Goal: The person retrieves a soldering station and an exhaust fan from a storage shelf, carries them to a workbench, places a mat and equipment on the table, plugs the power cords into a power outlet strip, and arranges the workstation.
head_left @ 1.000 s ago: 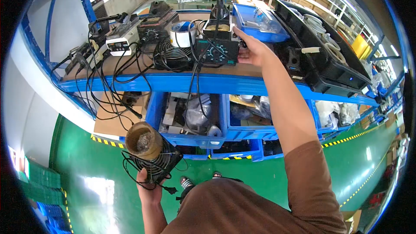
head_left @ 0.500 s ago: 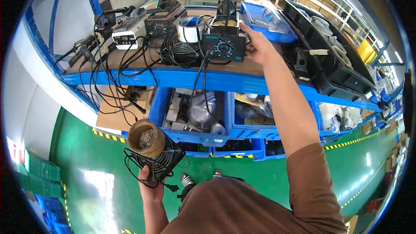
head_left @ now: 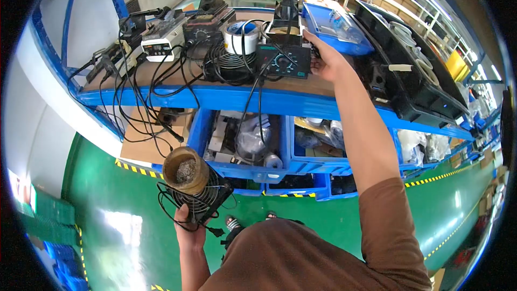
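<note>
My left hand (head_left: 188, 225) is closed on a black fan (head_left: 222, 194) with a round wire guard and a loose cable, held above the floor in front of the shelf. On the guard sits a brown cup-like ring (head_left: 195, 183) with tangled, metallic-looking shavings (head_left: 186, 171) inside. My right hand (head_left: 325, 64) reaches to the shelf and grips the right side of a black soldering station (head_left: 283, 62) with a dial on its front. Its far fingers are hidden. A black holder (head_left: 285, 12) stands on top of the station. To its left, a white tape roll (head_left: 240, 43) rests on another wire-guarded fan (head_left: 229, 67).
A white control box (head_left: 161, 46) and a dark dial unit (head_left: 200, 35) stand on the left of the shelf, their cables (head_left: 141, 94) hanging over its edge. On the right are a blue tray (head_left: 344, 46) and a long black bin (head_left: 414, 97). Blue bins (head_left: 242, 171) sit below.
The soldering station and my right hand have shifted slightly to the right. My left hand still holds the fan, almost unmoved. The view has shifted a little.
</note>
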`<state>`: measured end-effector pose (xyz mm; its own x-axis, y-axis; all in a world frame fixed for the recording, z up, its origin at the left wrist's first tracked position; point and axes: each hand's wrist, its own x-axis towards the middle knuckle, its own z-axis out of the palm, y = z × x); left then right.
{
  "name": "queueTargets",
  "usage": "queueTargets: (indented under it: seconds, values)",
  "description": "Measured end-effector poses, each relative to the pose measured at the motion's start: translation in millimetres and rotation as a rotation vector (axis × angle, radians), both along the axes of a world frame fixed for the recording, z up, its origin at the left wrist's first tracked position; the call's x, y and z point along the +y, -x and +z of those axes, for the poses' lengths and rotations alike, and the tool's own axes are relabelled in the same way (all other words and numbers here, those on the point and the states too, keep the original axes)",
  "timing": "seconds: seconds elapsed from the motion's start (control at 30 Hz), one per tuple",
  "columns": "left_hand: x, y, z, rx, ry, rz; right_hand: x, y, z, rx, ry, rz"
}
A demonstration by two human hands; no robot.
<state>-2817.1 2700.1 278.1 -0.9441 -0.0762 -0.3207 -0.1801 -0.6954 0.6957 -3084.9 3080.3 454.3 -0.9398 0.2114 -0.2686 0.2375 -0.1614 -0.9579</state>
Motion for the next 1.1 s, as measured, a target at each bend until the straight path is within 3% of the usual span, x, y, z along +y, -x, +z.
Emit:
queueTargets:
  seconds: [0.13, 1.1]
  values:
    - [-0.4, 4.7, 3.6, 0.009, 0.016, -0.01, -10.7, 4.3, 1.1, 0.132, 0.029, -0.021]
    - [9.1, 4.1, 5.5, 0.044, 0.021, -0.042, -25.8, 0.4, -12.4, 0.273, 0.267, -0.145]
